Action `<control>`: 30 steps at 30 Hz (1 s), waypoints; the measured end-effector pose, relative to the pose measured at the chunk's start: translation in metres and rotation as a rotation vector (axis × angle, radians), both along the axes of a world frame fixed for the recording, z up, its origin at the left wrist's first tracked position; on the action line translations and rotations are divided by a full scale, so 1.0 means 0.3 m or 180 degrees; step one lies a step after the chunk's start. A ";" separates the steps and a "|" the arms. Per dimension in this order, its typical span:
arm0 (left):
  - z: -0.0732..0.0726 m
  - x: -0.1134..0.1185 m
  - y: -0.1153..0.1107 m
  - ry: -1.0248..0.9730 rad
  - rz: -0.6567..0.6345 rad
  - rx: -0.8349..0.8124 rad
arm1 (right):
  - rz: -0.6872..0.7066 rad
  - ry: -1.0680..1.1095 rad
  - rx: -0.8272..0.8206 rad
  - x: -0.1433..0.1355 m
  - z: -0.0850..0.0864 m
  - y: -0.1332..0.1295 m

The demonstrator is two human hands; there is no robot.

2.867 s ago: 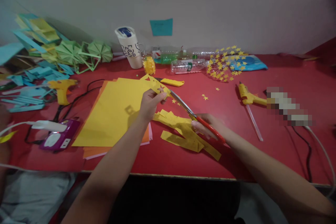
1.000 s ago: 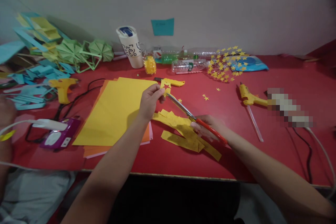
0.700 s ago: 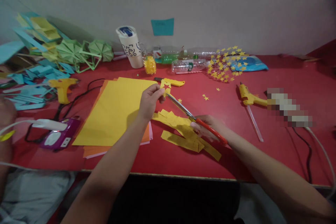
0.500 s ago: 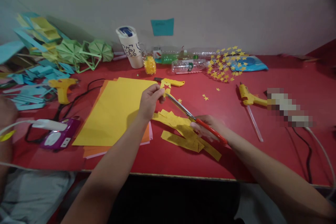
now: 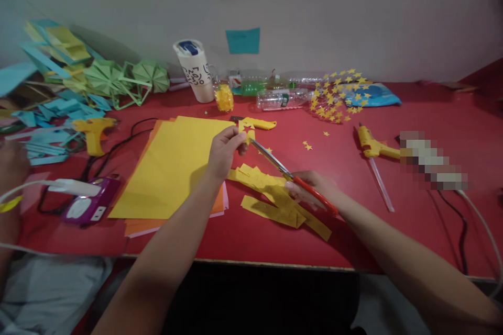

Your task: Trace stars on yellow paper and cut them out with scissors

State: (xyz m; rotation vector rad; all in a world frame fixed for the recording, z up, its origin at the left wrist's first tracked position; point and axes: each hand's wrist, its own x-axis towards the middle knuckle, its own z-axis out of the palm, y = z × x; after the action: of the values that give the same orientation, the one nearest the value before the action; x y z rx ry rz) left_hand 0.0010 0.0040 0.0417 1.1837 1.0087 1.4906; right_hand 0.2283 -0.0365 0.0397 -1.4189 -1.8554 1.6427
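Observation:
My left hand [image 5: 227, 147] pinches a small piece of yellow paper [image 5: 248, 126] with a star-shaped hole in it. My right hand [image 5: 310, 188] grips red-handled scissors [image 5: 277, 163], whose blade tips meet the lower edge of that paper. Below the scissors lie several yellow paper strips [image 5: 267, 188], partly overlapping. A stack of yellow sheets [image 5: 168, 167], with orange and pink ones under it, is beneath and left of my left forearm. Small cut yellow stars [image 5: 307, 145] lie on the red table beyond the blades.
A yellow box cutter [image 5: 261, 123] lies behind my left hand. A white tumbler [image 5: 196, 76], plastic bottles [image 5: 283, 98] and a star-covered clear shape [image 5: 338, 97] line the wall. Glue guns [image 5: 369, 144] [image 5: 93, 131], cords and a purple power box [image 5: 92, 201] flank me. Another person's hand [image 5: 13, 162] is far left.
The paper and scissors have shifted very slightly, with the blade tips still at the paper's lower edge. At far left, the other person's hand has moved a little.

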 end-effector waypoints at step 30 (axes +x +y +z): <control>0.006 0.036 -0.018 -0.0009 -0.0021 -0.0333 | -0.0052 0.0135 -0.0048 -0.011 0.019 -0.013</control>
State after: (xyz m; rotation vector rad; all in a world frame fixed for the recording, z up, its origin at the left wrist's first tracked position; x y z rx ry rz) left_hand 0.0117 -0.0013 0.0436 1.1096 1.0669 1.4166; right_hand 0.2251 -0.0406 0.0453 -1.3904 -1.8075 1.6692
